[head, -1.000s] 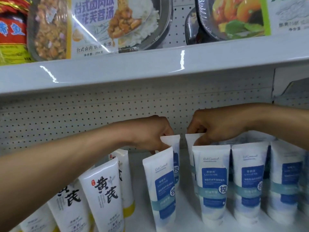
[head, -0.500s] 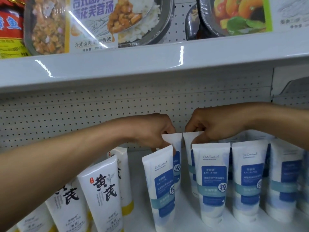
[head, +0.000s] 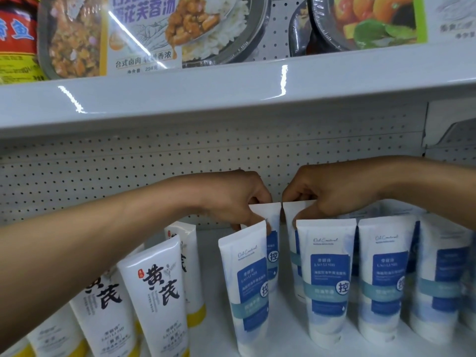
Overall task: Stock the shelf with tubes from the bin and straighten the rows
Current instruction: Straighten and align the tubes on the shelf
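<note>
Pinching both back-row tubes by their top crimps. The left hand (head: 231,199) has its fingers curled over the flat seal of the left back tube (head: 273,243), and the right hand (head: 332,194) grips the right back tube (head: 289,220) the same way. Neither hand is loose or flat.

- The two crimps sit at the same height, just beside each other. The inner corners meet or nearly meet, can't tell which
- Both held tubes stand cap-down on the lower shelf (head: 283,336), near the pegboard back (head: 103,176), and are mostly hidden by the front row
- The front tilted tube (head: 247,287) is directly below the left hand, leaning, with its label turned off-square. Its top edge is at the fingertips, contact unclear
- The front upright tube (head: 327,276) stands in front of the right back tube. More blue-label tubes (head: 386,276) stand side by side to its right, upright
- The yellow-capped tubes (head: 159,292) with black characters are to the left, leaning, under the left forearm and apart from the blue group
- The upper shelf (head: 231,99) carries boxed meal trays (head: 144,34) and a red-labelled jar (head: 15,39)
</note>
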Demonstrator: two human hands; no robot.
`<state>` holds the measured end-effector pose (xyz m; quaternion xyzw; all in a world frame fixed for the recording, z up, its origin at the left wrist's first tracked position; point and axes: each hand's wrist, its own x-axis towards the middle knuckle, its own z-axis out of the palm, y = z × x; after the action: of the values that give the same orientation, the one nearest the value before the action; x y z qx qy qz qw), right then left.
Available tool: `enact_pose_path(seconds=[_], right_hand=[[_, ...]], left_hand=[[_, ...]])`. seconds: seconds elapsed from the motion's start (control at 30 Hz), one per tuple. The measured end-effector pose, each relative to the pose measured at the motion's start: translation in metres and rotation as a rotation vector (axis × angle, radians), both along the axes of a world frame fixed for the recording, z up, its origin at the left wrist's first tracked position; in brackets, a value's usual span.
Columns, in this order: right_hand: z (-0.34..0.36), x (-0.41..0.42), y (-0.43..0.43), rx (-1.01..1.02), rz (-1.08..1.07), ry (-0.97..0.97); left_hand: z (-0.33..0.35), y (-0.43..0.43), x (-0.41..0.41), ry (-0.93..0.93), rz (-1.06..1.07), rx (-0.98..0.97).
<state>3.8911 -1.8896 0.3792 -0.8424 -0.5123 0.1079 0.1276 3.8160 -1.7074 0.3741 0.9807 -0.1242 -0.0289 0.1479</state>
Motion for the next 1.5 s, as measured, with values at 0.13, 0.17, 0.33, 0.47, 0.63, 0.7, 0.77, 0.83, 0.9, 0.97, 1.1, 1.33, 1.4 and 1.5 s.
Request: enact_pose_path(seconds=[0.13, 0.17, 0.33, 0.47, 0.63, 0.7, 0.77, 0.83, 0.9, 0.97, 1.1, 1.33, 1.4, 1.5], right_hand=[[0.001, 0.002, -0.001, 0.003, 0.012, -0.005], [0.002, 0.002, -0.001, 0.013, 0.017, -0.014], [0.015, -0.010, -0.017, 0.281, 0.004, -0.229], [0.020, -0.035, -0.033, 0.203, 0.046, -0.141], [0.007, -0.055, -0.030, -0.105, 0.016, -0.107], [-0.001, -0.056, -0.030, -0.120, -0.024, -0.137], [-0.006, -0.055, -0.031, -0.105, -0.063, -0.162], [-0.008, -0.052, -0.032, -0.076, -0.061, -0.184], [-0.010, -0.051, -0.033, -0.059, -0.057, -0.200], [-0.011, -0.051, -0.034, -0.046, -0.052, -0.230], [-0.012, -0.053, -0.032, -0.019, -0.038, -0.249], [-0.013, -0.053, -0.031, 0.000, -0.039, -0.207], [-0.013, -0.052, -0.031, -0.004, -0.043, -0.207], [-0.012, -0.052, -0.031, -0.014, -0.052, -0.190]], left_hand=[[0.004, 0.000, -0.002, -0.037, 0.019, 0.092], [0.006, 0.000, -0.004, -0.053, 0.027, 0.100], [0.027, -0.008, -0.043, -0.435, 0.179, 0.112], [0.029, -0.027, -0.087, -0.231, 0.295, 0.077], [0.008, -0.035, -0.085, -0.022, 0.276, 0.265], [0.000, -0.032, -0.077, -0.058, 0.255, 0.269], [-0.006, -0.030, -0.072, -0.109, 0.238, 0.280], [-0.009, -0.027, -0.067, -0.144, 0.209, 0.239], [-0.012, -0.025, -0.064, -0.149, 0.184, 0.161], [-0.013, -0.024, -0.062, -0.151, 0.172, 0.126], [-0.014, -0.023, -0.058, -0.186, 0.158, 0.117], [-0.016, -0.023, -0.055, -0.173, 0.140, 0.065], [-0.016, -0.024, -0.054, -0.162, 0.138, 0.071], [-0.015, -0.025, -0.055, -0.155, 0.135, 0.081]])
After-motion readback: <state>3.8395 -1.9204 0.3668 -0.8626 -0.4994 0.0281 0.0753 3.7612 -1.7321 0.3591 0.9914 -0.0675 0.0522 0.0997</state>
